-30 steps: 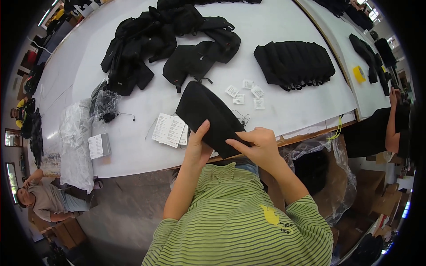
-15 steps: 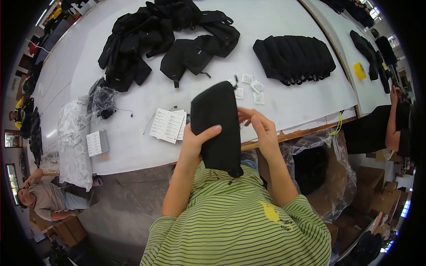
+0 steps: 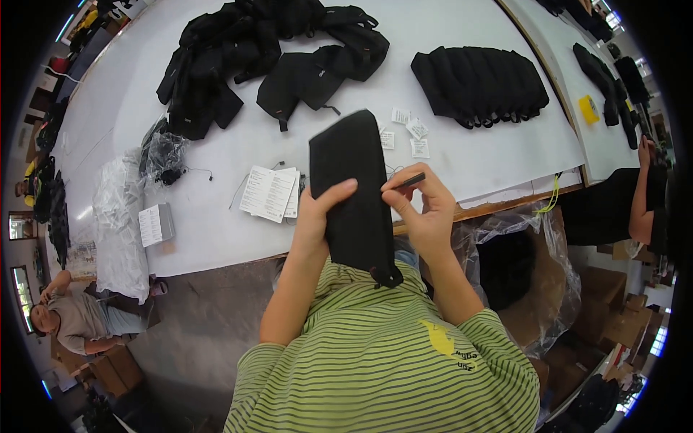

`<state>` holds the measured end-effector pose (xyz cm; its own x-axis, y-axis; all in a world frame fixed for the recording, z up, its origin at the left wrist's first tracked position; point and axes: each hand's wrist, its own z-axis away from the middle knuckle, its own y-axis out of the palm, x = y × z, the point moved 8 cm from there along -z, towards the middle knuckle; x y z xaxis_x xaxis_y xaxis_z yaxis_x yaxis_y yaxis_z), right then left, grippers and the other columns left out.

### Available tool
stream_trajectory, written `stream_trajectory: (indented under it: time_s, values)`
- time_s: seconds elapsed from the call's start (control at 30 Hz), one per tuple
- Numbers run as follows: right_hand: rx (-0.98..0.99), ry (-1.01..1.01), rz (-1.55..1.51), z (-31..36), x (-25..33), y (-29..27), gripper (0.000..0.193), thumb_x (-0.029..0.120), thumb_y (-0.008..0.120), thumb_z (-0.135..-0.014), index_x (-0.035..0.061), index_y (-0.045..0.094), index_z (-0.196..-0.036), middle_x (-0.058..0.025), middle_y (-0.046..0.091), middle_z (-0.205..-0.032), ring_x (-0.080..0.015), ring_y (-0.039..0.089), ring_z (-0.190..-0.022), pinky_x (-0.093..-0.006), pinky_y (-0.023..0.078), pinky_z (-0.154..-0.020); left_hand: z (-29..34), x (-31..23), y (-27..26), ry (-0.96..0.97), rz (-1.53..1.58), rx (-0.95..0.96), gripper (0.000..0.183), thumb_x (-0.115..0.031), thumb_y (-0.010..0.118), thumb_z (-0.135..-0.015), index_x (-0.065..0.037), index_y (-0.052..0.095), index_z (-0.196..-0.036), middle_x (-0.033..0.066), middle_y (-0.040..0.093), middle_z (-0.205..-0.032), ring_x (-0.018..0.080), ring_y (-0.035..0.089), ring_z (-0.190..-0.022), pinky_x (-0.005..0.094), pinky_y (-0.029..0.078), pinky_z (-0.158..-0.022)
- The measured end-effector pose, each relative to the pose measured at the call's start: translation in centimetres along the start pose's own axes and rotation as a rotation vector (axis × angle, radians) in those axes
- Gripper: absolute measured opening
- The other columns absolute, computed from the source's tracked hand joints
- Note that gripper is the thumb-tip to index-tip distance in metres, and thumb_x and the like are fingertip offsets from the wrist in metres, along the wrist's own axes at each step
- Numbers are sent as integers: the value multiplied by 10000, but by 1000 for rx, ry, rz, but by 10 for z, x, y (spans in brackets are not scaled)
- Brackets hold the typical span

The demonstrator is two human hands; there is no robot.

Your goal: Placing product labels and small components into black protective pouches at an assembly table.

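Long black pouch (image 3: pixel 355 195) held up over table edge (image 3: pixel 505 202), near chest. Long way runs up-down, top leaning slightly left. Left hand (image 3: pixel 317 216) grasps its side. Right hand (image 3: pixel 426 209) pinches thin black strap (image 3: pixel 410 180).

Both hands (image 3: pixel 321 216) (image 3: pixel 426 209) raised (fingers curled)

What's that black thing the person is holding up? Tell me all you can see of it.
The black pouch is a long, flat, soft-looking fabric piece, matte and plain on the side shown. It is held upright above the table edge, slightly tilted, its lower end hanging near the striped shirt. The left hand grips its left edge, thumb across the front. The right hand touches its right edge, pinching a thin black strap or tab. Its back is hidden.
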<state>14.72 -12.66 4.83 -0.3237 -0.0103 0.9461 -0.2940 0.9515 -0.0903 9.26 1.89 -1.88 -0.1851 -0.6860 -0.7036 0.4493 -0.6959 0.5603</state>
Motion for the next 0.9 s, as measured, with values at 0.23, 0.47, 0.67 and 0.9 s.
stream_trajectory:
  time_s: [0.23,0.47,0.67,0.9]
  values:
    - [251,94,-42,28,11,23,68,83,731,-773,44,680,-797,-19,613,-813,-132,525,-771,-247,420,-596,-18,0,-28,-63,300,-24,242,-107,666,-819,-7,627,-1036,94,683,-895,166,672,-735,271,561,-669]
    - [327,88,45,28,-5,18,173,108,725,-773,47,654,-919,-57,622,-975,-219,543,-920,-316,424,-830,-18,-3,-40,3,281,-118,244,-127,631,-862,-2,606,-1070,97,671,-966,181,666,-838,304,554,-742]
    - [318,-313,720,19,38,30,559,150,713,-747,204,537,-1275,-63,488,-1321,-268,427,-1221,-401,284,-1006,-8,0,-25,36,309,-113,297,-167,536,-927,-7,534,-1177,109,608,-1145,204,604,-1036,328,516,-855]
    - [307,-177,453,-6,18,8,571,20,727,-706,151,588,-1245,-96,638,-1053,-224,625,-910,-305,479,-795,-10,-14,-37,197,-103,56,448,-202,551,-932,-36,400,-1320,93,453,-1306,259,513,-1128,389,482,-897]
